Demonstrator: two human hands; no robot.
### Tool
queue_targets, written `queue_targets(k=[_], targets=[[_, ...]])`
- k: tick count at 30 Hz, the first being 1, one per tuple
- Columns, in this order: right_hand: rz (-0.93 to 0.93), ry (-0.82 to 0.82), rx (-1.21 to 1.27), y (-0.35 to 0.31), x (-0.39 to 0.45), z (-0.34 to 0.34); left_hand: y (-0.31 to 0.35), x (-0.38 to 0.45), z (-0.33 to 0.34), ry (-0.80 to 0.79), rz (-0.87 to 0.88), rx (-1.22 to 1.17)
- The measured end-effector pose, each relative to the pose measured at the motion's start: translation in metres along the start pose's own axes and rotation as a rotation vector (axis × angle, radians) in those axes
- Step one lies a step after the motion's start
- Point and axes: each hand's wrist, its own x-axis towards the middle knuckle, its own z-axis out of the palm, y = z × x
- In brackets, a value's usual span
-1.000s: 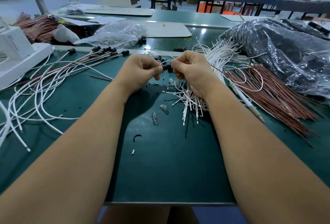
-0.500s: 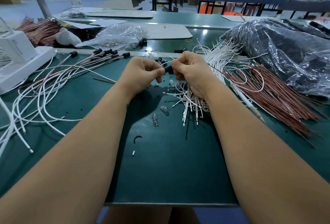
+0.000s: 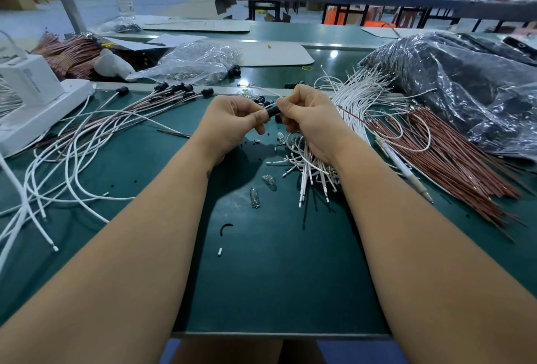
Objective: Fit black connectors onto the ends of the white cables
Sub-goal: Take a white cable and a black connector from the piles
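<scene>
1. One black connector pinched between my left hand and right hand, fingers curled tight on it; cable end hidden in the grip.
2. Done: a dozen or so capped cables lie left of my grip.
3. Left: large pile of bare white cables right of and under my right hand. Early on, I'd judge.

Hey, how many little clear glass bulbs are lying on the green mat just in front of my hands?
3: one bulb nearest me, one just right of it, one under the right hand. More may hide among the white cables.
</scene>
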Motion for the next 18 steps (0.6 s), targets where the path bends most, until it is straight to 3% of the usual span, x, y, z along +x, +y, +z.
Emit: queue_targets(k=[13, 18], targets=[[-0.029, 0.168, 0.079, 0.0048, -0.0001, 0.0079, 0.0015, 0.0007, 0.0043, 0.068, -0.012, 0.030], [-0.068, 0.410, 0.068, 0.0027, 0.0027, 0.0024, 0.0017, 0.0022, 0.0001, 0.097, -0.010, 0.152]])
